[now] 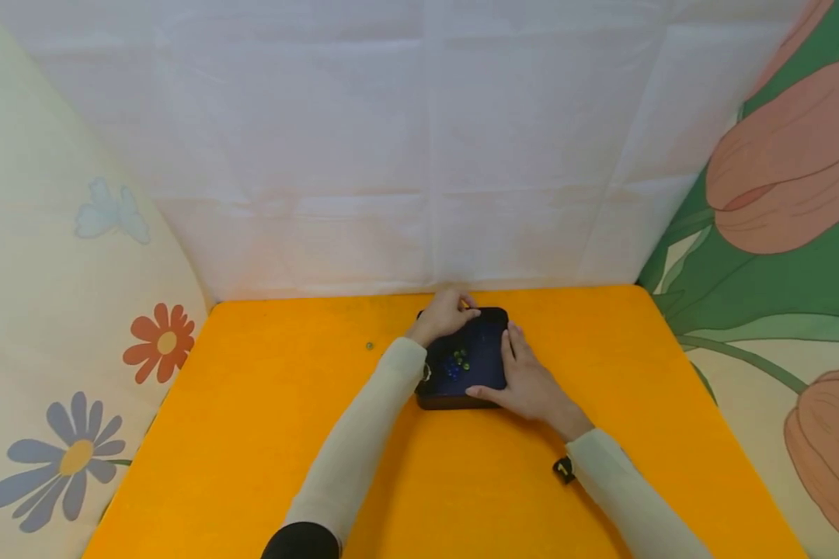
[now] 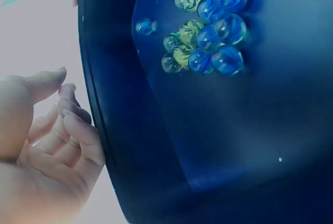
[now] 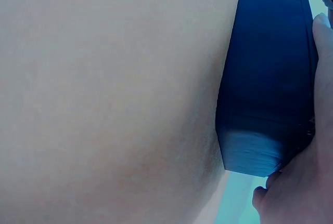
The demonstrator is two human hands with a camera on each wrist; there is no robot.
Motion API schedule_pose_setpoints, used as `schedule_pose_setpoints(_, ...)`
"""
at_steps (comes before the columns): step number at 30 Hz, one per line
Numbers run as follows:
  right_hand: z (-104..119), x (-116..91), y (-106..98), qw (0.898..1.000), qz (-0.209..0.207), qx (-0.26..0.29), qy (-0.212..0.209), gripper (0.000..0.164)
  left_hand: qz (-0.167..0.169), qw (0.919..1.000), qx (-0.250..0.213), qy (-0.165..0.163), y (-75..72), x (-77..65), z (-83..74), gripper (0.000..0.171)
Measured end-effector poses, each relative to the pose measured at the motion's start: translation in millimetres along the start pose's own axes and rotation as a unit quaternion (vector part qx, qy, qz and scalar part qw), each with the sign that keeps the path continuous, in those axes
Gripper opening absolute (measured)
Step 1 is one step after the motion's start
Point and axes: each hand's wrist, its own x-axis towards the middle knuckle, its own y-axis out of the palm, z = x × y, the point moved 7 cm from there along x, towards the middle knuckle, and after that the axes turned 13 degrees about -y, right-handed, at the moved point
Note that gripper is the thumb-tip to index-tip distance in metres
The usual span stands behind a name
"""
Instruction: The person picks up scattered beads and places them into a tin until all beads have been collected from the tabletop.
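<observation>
A dark rectangular tray point(image 1: 468, 402) with raised sides lies on the table. Several blue and yellow-green glass marbles point(image 2: 210, 34) are clustered inside it. My left hand point(image 1: 442, 317) reaches over the tray's far left corner. In the left wrist view its fingers point(image 2: 83, 141) curl loosely beside the outer wall, the thumb a little apart from them, and no object shows between. My right hand point(image 1: 531, 382) grips the tray's near right corner, thumb over the front rim and fingers along the right side. The right wrist view shows that hand point(image 3: 307, 177) against the tray's outer wall.
One loose marble point(image 1: 369, 345) lies on the orange tablecloth point(image 1: 266, 435), left of the tray. A small black tag point(image 1: 563, 470) with a numeral is by the right sleeve. Behind the table hangs a white sheet point(image 1: 363, 155), with flower-printed cloth point(image 1: 776, 295) at both sides.
</observation>
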Motion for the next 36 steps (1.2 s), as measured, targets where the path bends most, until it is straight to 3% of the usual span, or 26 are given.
schedule_pose_setpoints(12,-1.0,-0.8,1.8,1.000,-0.002,0.000,0.004,0.132,-0.008,0.9999,-0.009,0.002,-10.0,-3.2,-2.0,0.023)
schedule_pose_setpoints(23,0.8,-1.0,0.8,1.000,0.001,0.003,0.005,0.133,0.012,0.9996,-0.027,0.003,-35.0,-19.4,-3.5,0.025)
schedule_pose_setpoints(28,0.0,-0.8,-0.2,1.000,-0.003,0.001,0.003,0.133,-0.001,0.9994,-0.034,0.013,-44.5,-24.2,3.2,0.024)
schedule_pose_setpoints(36,-0.9,0.3,1.1,1.000,-0.001,0.000,0.004,0.134,-0.012,0.9994,-0.032,-0.004,-58.4,-35.6,26.7,0.026)
